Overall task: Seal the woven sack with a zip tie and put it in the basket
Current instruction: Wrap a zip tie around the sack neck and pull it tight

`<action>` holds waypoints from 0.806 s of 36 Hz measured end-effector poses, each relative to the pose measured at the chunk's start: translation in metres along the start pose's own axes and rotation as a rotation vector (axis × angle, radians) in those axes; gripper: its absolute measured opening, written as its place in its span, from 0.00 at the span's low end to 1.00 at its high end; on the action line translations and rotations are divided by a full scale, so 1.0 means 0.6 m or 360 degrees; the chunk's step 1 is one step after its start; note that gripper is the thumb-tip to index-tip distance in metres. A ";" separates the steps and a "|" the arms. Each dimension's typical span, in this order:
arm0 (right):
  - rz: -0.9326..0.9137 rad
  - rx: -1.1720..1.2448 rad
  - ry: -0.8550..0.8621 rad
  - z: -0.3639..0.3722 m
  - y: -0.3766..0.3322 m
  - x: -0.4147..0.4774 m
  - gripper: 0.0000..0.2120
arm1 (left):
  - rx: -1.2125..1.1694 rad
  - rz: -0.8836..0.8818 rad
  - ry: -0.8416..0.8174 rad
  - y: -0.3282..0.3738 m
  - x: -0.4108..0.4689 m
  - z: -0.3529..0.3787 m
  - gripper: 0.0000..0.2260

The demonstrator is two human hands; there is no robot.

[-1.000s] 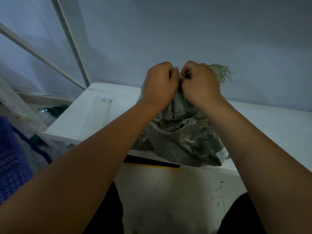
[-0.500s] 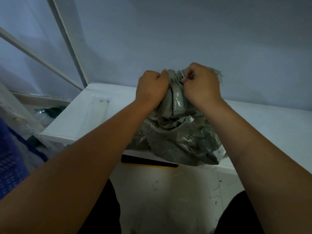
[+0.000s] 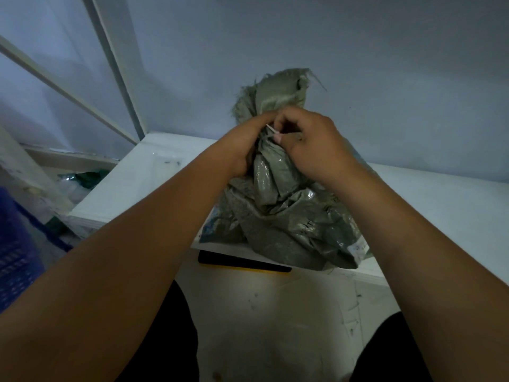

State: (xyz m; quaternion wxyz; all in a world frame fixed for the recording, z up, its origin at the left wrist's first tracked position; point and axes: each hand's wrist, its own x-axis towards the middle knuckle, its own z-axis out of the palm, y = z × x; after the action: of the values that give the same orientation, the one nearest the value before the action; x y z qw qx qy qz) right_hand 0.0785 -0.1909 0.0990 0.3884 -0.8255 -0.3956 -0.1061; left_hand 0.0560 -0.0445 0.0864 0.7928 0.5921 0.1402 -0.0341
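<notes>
A grey-green woven sack (image 3: pixel 286 216) stands on the white shelf (image 3: pixel 132 186), its gathered neck upright and its frayed mouth fanning out above my hands. A thin white zip tie (image 3: pixel 271 129) circles the neck, its tail sticking up to the left. My left hand (image 3: pixel 245 144) wraps the neck from the left. My right hand (image 3: pixel 311 142) pinches the zip tie at the neck with thumb and forefinger. A blue plastic basket (image 3: pixel 13 249) shows at the left edge, low down.
A clear plastic bag (image 3: pixel 162 164) lies flat on the shelf's left end. A black and yellow bar (image 3: pixel 242 264) sits under the shelf's front edge. White frame posts (image 3: pixel 118 67) rise at the left. Green and clear packaging (image 3: pixel 82 179) lies below the shelf.
My hands have dropped lower on the neck, so the frayed mouth now shows above them. The zip tie's tail has come into view between my fingers.
</notes>
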 end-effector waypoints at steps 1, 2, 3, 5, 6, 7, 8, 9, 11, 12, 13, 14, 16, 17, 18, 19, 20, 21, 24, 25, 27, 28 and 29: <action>-0.0049 -0.0041 -0.0001 0.001 0.000 -0.001 0.02 | 0.0009 0.0003 0.0055 0.000 -0.002 0.000 0.12; -0.0105 -0.0101 0.0009 0.003 0.001 -0.001 0.02 | 0.0021 0.0027 0.0149 -0.001 -0.001 -0.001 0.12; -0.0159 -0.0170 0.0031 0.005 0.001 -0.001 0.02 | 0.0016 0.0070 0.0250 -0.002 0.000 -0.002 0.13; -0.0246 -0.0298 0.0099 0.008 0.001 -0.001 0.02 | 0.0041 0.0205 0.0428 -0.004 0.001 -0.001 0.15; -0.0276 -0.0356 0.0138 0.009 0.001 -0.001 0.03 | 0.0073 0.0294 0.0461 -0.004 -0.001 0.002 0.14; -0.0296 -0.0404 0.0175 0.010 0.000 -0.001 0.03 | 0.0125 0.0389 0.0476 -0.003 -0.002 0.005 0.09; -0.0306 -0.0442 0.0206 0.011 0.000 -0.001 0.03 | 0.0163 0.0467 0.0493 -0.001 -0.003 0.009 0.04; -0.0309 -0.0469 0.0226 0.013 0.000 0.000 0.04 | 0.0183 0.0541 0.0516 0.001 -0.005 0.011 0.03; -0.0297 -0.0497 0.0248 0.015 0.002 0.000 0.05 | 0.0240 0.0672 0.0584 0.002 -0.003 0.013 0.07; -0.0291 -0.0490 0.0263 0.016 0.003 0.000 0.06 | 0.0279 0.0737 0.0636 0.001 -0.002 0.012 0.08; -0.0282 -0.0465 0.0286 0.017 0.003 0.001 0.07 | 0.0283 0.0790 0.0662 0.000 -0.003 0.012 0.06; -0.0268 -0.0426 0.0322 0.017 0.002 0.001 0.07 | 0.0244 0.0829 0.0676 0.000 -0.004 0.012 0.05; -0.0221 -0.0342 0.0413 0.018 -0.004 0.001 0.07 | 0.0161 0.0847 0.0733 0.000 -0.004 0.011 0.10; -0.0191 -0.0309 0.0452 0.018 -0.008 0.000 0.07 | 0.0158 0.0861 0.0768 0.001 -0.007 0.013 0.11; -0.0158 -0.0272 0.0482 0.018 -0.014 -0.001 0.07 | 0.0158 0.0883 0.0802 0.002 -0.007 0.016 0.11; -0.0118 -0.0214 0.0507 0.018 -0.021 -0.003 0.07 | 0.0165 0.0903 0.0832 0.003 -0.010 0.018 0.11; -0.0067 -0.0128 0.0534 0.018 -0.029 -0.004 0.08 | 0.0172 0.0927 0.0855 0.005 -0.011 0.021 0.11; -0.0005 -0.0021 0.0566 0.017 -0.036 -0.005 0.08 | 0.0174 0.0948 0.0872 0.006 -0.015 0.023 0.11; 0.0223 0.0255 0.0629 0.014 -0.050 -0.003 0.08 | 0.0178 0.1023 0.0874 0.007 -0.019 0.026 0.10; 0.0294 0.0313 0.0625 0.012 -0.052 -0.002 0.07 | 0.0194 0.1049 0.0869 0.007 -0.021 0.028 0.09; 0.0433 0.0427 0.0605 0.010 -0.054 0.002 0.08 | 0.0241 0.1107 0.0853 0.002 -0.021 0.031 0.10; 0.0497 0.0481 0.0598 0.009 -0.054 0.004 0.10 | 0.0265 0.1131 0.0841 -0.002 -0.018 0.031 0.11; 0.0559 0.0535 0.0589 0.008 -0.053 0.005 0.10 | 0.0296 0.1145 0.0830 -0.004 -0.017 0.032 0.12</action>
State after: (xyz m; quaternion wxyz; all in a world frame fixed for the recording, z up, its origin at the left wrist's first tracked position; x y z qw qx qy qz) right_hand 0.0564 -0.1732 0.1152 0.5973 -0.7721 -0.1814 -0.1191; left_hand 0.0494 -0.0648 0.0917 0.6359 0.6608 0.1170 0.3813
